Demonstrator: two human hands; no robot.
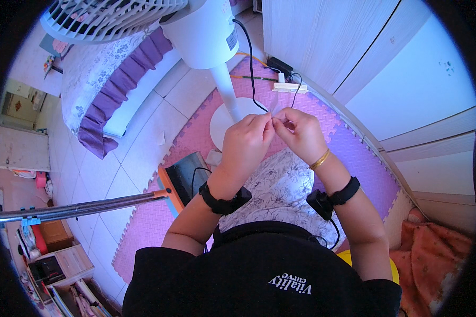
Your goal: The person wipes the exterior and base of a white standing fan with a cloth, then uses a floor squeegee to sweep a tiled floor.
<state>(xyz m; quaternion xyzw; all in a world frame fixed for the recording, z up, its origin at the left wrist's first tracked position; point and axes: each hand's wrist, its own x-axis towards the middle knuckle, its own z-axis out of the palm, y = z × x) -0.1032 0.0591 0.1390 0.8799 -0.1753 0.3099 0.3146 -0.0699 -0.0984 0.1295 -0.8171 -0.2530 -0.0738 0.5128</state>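
Observation:
My left hand [249, 144] and my right hand [301, 128] meet at the fingertips in front of me. Between them they pinch a thin, translucent strip [275, 104], probably plastic, whose free end points up and away from me. Its lower part is hidden by my fingers. A black power cord [252, 67] drops from the white pedestal fan [200, 35] and reaches the fingertips of my left hand; whether it touches them I cannot tell. Beyond my hands, a white power strip [290, 88] with a plug in it lies on the interlocking foam mat [250, 87].
The fan's round base [222, 126] stands on the mat. To the left lies a long-handled dustpan [186, 178] with an orange edge. A bed with a purple ruffle [131, 83] is at upper left; pale cabinets [321, 39] line the right. An orange cloth [428, 253] lies at lower right.

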